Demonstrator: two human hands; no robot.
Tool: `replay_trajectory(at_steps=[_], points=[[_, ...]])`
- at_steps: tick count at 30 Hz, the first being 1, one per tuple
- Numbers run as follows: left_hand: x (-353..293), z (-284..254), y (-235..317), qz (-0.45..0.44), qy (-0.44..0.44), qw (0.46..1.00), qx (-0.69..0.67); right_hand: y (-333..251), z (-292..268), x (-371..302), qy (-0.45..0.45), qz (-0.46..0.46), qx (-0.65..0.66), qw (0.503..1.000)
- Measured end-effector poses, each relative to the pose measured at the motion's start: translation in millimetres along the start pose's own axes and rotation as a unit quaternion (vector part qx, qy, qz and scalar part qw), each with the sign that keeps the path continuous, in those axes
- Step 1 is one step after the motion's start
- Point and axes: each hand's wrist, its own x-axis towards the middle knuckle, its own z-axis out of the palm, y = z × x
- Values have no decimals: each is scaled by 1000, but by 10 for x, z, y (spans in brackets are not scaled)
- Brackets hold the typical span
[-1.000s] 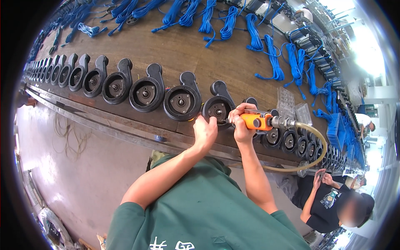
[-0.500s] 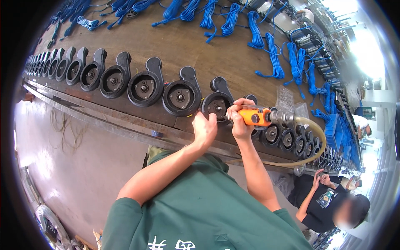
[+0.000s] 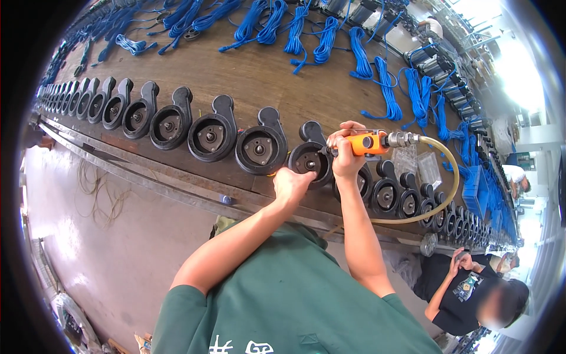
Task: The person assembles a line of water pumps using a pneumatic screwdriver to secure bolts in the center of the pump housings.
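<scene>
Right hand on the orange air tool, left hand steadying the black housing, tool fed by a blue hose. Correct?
Not quite: the head view shows a yellowish hose, not blue. The right hand grips the orange air tool; the left hand rests at the black housing.

The person wears a dark green short-sleeved shirt of plain cotton-like cloth [image 3: 295,295], its sleeves ending above the elbows, so both forearms are bare. White printed characters run along the shirt's lower visible edge; they are cut off by the frame. The left hand [image 3: 292,184] and right hand [image 3: 345,159] are bare, with no gloves, rings or watch visible.
</scene>
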Motion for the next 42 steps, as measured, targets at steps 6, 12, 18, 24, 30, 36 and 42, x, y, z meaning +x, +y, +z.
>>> replay_trajectory(at_steps=[6, 12, 18, 24, 30, 36, 42], points=[[108, 26, -129, 6, -5, 1000, -30, -5, 12, -10, -8, -6, -5, 1000], [110, 40, -112, 7, 8, 1000, -14, 8, 8, -12, -13, 12, -5, 1000], [104, 72, -126, 28, 41, 999, -2, 18, 8, -11, -39, 46, 8, 998], [221, 138, -248, 58, 16, 998, -5, -53, 10, 42, -18, 14, -33, 999], [-397, -104, 20, -126, -153, 979, -51, -669, -346, -97, 23, -110, -74, 991], [-580, 301, 327, 443, -180, 807, 346, -1019, -1071, -529, 148, -104, 14, 983], [-328, 722, 517, 570, -118, 629, 516, -1045, -1423, -835, 178, -92, 9, 980]])
